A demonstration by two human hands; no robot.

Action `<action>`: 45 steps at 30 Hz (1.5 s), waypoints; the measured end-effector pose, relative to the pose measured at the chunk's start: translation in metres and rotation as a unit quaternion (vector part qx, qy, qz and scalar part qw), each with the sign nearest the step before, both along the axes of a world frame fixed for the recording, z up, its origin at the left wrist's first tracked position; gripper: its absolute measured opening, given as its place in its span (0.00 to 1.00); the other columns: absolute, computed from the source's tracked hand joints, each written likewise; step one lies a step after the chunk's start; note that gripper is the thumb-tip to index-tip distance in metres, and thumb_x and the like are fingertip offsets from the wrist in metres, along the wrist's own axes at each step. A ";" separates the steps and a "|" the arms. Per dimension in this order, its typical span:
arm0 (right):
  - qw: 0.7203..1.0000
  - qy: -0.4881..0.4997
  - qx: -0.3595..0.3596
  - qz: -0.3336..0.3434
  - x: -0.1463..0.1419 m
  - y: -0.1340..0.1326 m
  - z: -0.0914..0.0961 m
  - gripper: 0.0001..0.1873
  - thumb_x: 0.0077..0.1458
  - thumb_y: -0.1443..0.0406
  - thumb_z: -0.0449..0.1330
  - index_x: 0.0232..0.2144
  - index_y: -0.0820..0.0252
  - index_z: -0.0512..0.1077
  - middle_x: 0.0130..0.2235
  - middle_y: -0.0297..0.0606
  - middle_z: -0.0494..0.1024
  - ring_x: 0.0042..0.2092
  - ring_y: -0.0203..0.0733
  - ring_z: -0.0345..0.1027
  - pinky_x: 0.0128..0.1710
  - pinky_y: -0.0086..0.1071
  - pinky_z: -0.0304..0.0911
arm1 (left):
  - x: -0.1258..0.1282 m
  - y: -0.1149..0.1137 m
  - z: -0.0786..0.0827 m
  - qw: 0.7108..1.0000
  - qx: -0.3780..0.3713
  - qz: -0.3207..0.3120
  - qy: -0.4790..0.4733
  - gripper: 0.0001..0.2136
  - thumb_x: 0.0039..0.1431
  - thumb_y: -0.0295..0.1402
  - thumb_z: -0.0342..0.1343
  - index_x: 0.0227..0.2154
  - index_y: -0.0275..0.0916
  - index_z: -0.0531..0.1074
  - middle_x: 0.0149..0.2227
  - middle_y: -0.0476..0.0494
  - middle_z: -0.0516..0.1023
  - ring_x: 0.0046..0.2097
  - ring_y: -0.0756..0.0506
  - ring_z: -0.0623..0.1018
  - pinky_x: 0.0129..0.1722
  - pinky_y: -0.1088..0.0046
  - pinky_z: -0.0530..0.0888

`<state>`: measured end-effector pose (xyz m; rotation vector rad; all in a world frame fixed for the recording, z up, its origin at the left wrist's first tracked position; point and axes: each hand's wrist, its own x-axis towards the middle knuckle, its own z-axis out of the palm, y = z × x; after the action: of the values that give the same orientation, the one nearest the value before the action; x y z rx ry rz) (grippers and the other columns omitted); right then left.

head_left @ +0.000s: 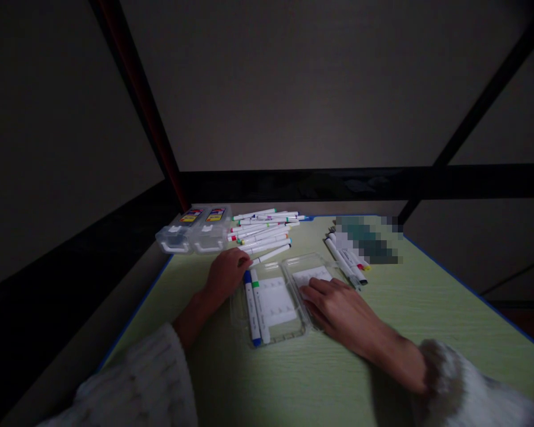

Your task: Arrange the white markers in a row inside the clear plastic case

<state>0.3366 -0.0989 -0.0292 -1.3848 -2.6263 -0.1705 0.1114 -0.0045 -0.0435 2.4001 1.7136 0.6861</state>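
My left hand (pixel 228 274) is closed, its fingertips pinching the near end of a white marker with a dark cap (pixel 273 254) just beyond the case. Below it lies an opened clear plastic case (pixel 300 323). A blue-capped marker (pixel 251 308) and a green-banded marker (pixel 261 308) stand side by side along the left of its base, over a white paper insert (pixel 276 301). My right hand (pixel 338 305) lies over the case's right half, fingers slightly bent and touching it near another white insert (pixel 314 274). The thumb side is partly hidden.
Two closed clear cases with handles (pixel 211 234) stand at the back left. A loose pile of white markers (pixel 264 228) lies beside them. More markers (pixel 347 261) sit at the right, next to a blurred-out patch. The pale table (pixel 258 385) has blue edges; a wall rises behind.
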 end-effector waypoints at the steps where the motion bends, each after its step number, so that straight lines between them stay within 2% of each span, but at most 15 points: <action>1: 1.000 0.002 0.000 0.001 0.000 0.000 0.000 0.07 0.54 0.71 0.49 0.30 0.62 0.67 0.31 0.38 0.70 0.30 0.39 0.62 0.32 0.34 0.53 | -0.001 0.001 0.000 1.000 -0.008 0.000 -0.010 0.07 0.51 0.31 0.52 0.26 0.36 0.73 0.31 0.45 0.76 0.35 0.47 0.73 0.37 0.72 0.67; 8: 1.000 0.021 0.006 0.005 -0.001 0.001 -0.002 0.08 0.53 0.71 0.48 0.29 0.63 0.67 0.30 0.40 0.70 0.29 0.38 0.62 0.31 0.34 0.53 | -0.002 0.008 -0.001 0.995 -0.053 0.000 -0.085 0.06 0.47 0.29 0.54 0.23 0.34 0.75 0.26 0.46 0.77 0.28 0.50 0.73 0.31 0.75 0.68; 15: 1.000 0.018 -0.006 0.007 -0.001 0.000 -0.001 0.09 0.54 0.71 0.47 0.29 0.62 0.67 0.30 0.39 0.70 0.29 0.38 0.62 0.31 0.34 0.53 | -0.004 0.012 0.000 0.988 -0.095 -0.009 -0.125 0.05 0.44 0.27 0.56 0.22 0.33 0.76 0.24 0.46 0.78 0.27 0.50 0.74 0.29 0.77 0.68; 24: 0.999 0.031 -0.009 0.039 -0.004 -0.004 0.002 0.10 0.54 0.71 0.46 0.34 0.62 0.68 0.29 0.38 0.69 0.29 0.37 0.60 0.30 0.33 0.52 | -0.008 0.016 -0.003 0.989 -0.082 0.012 -0.126 0.05 0.42 0.25 0.55 0.24 0.32 0.76 0.25 0.45 0.78 0.28 0.50 0.75 0.28 0.78 0.69; 35: 0.998 0.035 -0.011 0.044 -0.006 -0.003 0.002 0.11 0.55 0.70 0.45 0.31 0.62 0.67 0.29 0.38 0.69 0.28 0.37 0.60 0.30 0.33 0.51 | -0.005 0.018 -0.005 0.986 -0.101 0.011 -0.135 0.05 0.42 0.28 0.57 0.23 0.34 0.76 0.24 0.46 0.77 0.27 0.49 0.74 0.27 0.76 0.68; 45: 0.998 0.032 -0.025 0.038 -0.005 -0.002 -0.001 0.12 0.55 0.70 0.45 0.36 0.62 0.68 0.30 0.39 0.69 0.30 0.39 0.60 0.30 0.33 0.52 | -0.008 0.023 -0.009 0.989 -0.111 -0.010 -0.102 0.05 0.41 0.27 0.55 0.22 0.31 0.74 0.21 0.48 0.73 0.25 0.51 0.71 0.25 0.77 0.65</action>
<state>0.3313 -0.1013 -0.0300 -1.2798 -2.6428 -0.0512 0.1034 0.0187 -0.0526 2.1167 1.5888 0.6727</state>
